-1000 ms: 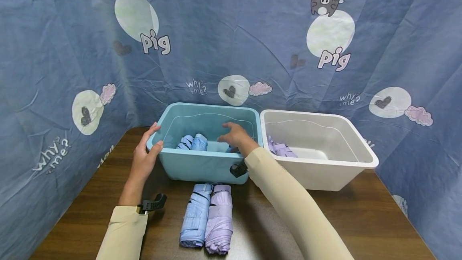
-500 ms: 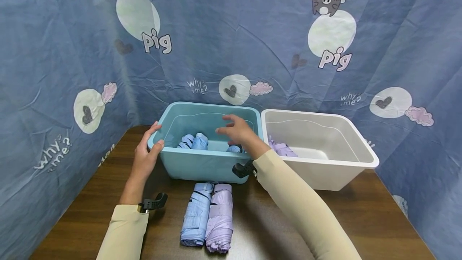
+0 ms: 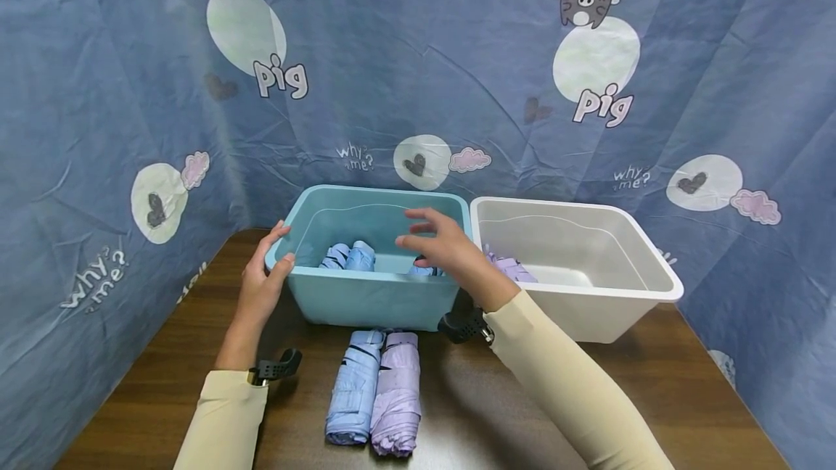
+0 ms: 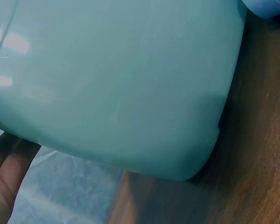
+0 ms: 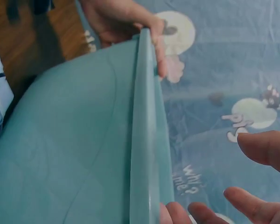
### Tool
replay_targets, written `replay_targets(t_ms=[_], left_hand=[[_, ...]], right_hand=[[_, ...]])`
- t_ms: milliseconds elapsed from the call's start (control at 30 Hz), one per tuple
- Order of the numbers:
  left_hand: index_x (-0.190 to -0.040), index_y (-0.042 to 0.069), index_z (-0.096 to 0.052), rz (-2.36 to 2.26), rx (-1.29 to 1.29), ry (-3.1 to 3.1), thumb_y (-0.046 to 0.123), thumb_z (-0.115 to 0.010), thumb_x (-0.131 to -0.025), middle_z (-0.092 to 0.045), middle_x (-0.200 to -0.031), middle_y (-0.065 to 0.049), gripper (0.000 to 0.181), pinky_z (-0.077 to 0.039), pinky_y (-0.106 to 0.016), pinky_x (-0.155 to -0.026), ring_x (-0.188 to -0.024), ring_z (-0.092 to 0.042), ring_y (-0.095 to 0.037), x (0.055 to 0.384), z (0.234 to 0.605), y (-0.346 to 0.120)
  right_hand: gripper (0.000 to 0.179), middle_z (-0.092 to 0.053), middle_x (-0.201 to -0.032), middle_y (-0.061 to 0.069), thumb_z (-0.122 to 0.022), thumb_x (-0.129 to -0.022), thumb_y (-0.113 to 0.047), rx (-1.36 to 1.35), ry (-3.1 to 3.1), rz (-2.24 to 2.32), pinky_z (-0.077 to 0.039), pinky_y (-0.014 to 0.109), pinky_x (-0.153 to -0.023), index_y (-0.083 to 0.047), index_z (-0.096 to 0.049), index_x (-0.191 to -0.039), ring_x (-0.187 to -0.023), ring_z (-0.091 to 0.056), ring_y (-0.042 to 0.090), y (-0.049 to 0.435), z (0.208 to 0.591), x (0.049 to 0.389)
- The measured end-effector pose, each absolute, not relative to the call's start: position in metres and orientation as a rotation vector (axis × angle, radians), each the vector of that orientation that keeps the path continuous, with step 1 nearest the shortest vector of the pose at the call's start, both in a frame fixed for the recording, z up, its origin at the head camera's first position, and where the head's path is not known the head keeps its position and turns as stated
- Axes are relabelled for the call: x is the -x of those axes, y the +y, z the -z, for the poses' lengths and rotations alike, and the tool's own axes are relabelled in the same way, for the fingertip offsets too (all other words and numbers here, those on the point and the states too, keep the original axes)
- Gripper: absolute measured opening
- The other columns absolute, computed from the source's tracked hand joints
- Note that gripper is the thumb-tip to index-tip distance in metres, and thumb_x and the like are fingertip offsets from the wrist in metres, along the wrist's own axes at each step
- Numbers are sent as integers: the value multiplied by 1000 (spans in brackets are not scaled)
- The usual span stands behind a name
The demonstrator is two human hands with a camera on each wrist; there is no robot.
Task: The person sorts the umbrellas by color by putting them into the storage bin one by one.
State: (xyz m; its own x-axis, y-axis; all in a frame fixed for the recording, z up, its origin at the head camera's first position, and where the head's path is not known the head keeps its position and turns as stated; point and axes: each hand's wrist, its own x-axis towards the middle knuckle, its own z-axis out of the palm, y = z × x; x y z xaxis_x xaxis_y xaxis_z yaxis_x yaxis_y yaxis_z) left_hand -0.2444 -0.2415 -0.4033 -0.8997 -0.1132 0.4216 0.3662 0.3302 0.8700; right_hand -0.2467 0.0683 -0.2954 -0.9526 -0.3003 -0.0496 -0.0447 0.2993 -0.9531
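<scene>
My left hand [image 3: 261, 278] holds the left front corner of a blue plastic bin [image 3: 366, 299], thumb at the front rim and fingers along the side. Over the bin's right half hovers my right hand [image 3: 444, 245], fingers spread and holding nothing. Below it a blue folded umbrella [image 3: 421, 270] lies in the bin, partly hidden by the hand and front wall. Two more blue folded umbrellas [image 3: 361, 257] lie side by side farther left inside. In front of the bin, a blue folded umbrella [image 3: 353, 394] and a purple folded umbrella [image 3: 397, 397] lie together on the table.
A white bin [image 3: 588, 318] stands directly right of the blue one, with purple folded umbrellas [image 3: 516, 270] at its left end. Both rest on a dark wooden table [image 3: 163, 390]. A blue patterned cloth [image 3: 418, 56] hangs behind.
My right hand has risen from inside the blue bin and drawn back to the right, uncovering the blue umbrella beneath it. The left hand has stayed at the corner.
</scene>
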Motion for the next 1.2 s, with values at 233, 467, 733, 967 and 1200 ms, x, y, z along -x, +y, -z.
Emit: replay_targets(t_ms=[233, 467, 733, 967, 1200], left_hand=[[-145, 13, -43, 1583, 223, -2191, 16, -55, -94, -29, -157, 1, 53, -25, -58, -106, -141, -28, -30, 245, 407, -243], [-145, 16, -44, 1571, 217, -2179, 17, -55, -94, -30, -156, 4, 52, -25, -52, -108, -141, -28, -25, 249, 411, -245], [-145, 15, -43, 1591, 212, -2196, 18, -53, -95, -29, -157, 3, 52, -24, -56, -107, -141, -27, -28, 249, 412, -245], [-145, 16, -43, 1597, 218, -2196, 18, -53, -95, -28, -157, 4, 52, -25, -54, -107, -142, -27, -26, 246, 407, -243], [-144, 7, -41, 1632, 237, -2180, 16, -51, -95, -28, -157, -7, 51, -23, -58, -107, -141, -26, -33, 227, 386, -231]], right_hand=[[53, -51, -135, 7, -71, -88, -23, 359, 2328, 1742, -54, 37, -81, -24, -51, -137, -108, -62, 24, 85, 292, 227], [53, -51, -136, 7, -70, -88, -23, 444, 2267, 1773, -52, 40, -85, -23, -50, -138, -118, -56, 25, 99, 289, 205], [52, -52, -135, 12, -69, -89, -20, 568, 2193, 1806, -52, 41, -86, -17, -50, -138, -114, -58, 28, 108, 302, 176], [53, -48, -139, 17, -69, -89, -18, 576, 2107, 1820, -51, 43, -87, -14, -49, -138, -118, -56, 32, 112, 321, 158], [55, -48, -135, 23, -69, -89, -16, 533, 2085, 1805, -52, 43, -85, -6, -48, -139, -114, -59, 30, 110, 347, 149]])
